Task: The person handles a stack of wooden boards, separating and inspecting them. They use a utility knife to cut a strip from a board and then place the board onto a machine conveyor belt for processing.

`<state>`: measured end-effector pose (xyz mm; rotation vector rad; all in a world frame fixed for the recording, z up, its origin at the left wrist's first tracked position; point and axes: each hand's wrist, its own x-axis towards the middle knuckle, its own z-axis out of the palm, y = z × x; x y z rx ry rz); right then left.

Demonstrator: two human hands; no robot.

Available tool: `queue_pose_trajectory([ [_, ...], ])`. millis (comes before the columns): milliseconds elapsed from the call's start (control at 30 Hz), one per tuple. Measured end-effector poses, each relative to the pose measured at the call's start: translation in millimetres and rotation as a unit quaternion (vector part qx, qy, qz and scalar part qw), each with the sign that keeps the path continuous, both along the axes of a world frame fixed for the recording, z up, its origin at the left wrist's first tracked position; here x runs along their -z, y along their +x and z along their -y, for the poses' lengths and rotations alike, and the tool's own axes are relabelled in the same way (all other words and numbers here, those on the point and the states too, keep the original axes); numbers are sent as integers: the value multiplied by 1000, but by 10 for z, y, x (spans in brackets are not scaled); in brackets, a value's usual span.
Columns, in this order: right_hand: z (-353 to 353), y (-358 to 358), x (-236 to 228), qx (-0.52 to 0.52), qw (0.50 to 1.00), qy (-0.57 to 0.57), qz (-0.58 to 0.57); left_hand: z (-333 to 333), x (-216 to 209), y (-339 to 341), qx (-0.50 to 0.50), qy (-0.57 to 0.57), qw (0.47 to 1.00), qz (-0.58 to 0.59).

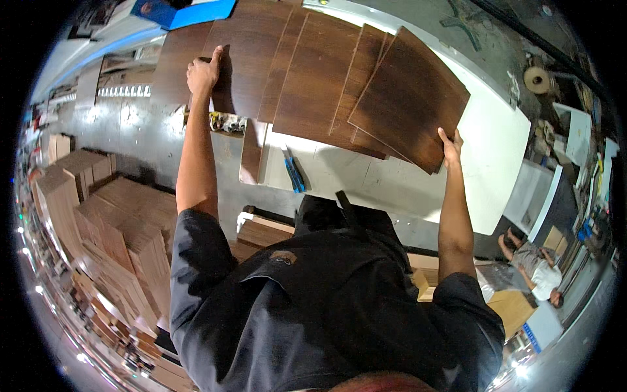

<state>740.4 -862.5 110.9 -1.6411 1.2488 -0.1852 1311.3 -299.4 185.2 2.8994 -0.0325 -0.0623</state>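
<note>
Several dark brown wood panels [313, 85] overlap in a fanned row across the white tabletop [483, 189]. My left hand [204, 73] is closed at the edge of a panel [251, 52] on the left, thumb up along it; its curled fingers are partly hidden. The rightmost panel [411, 98] lies tilted on top of the others. At its lower right corner my right hand [450, 147] grips the edge, thumb on the upper face. A blue and black utility knife [294, 172] rests on the tabletop below the panels, its blade pointing away from me.
Stacks of brown boards [124, 222] stand on the floor at the left. A roller conveyor [124, 91] runs at the far left, near a blue piece [202, 13]. A tape roll [537, 80] lies at the far right. Another person [539, 268] is at the right.
</note>
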Motion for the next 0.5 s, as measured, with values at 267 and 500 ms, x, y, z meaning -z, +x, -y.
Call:
queue_pose_trajectory([
  [267,-140,-26,73,-27,996,-52,-64,900,-97,-435,51,-145,962,-228],
  [500,-181,-141,56,-113,978,-98,-146,1800,-641,-1686,133,-305,911,-243],
])
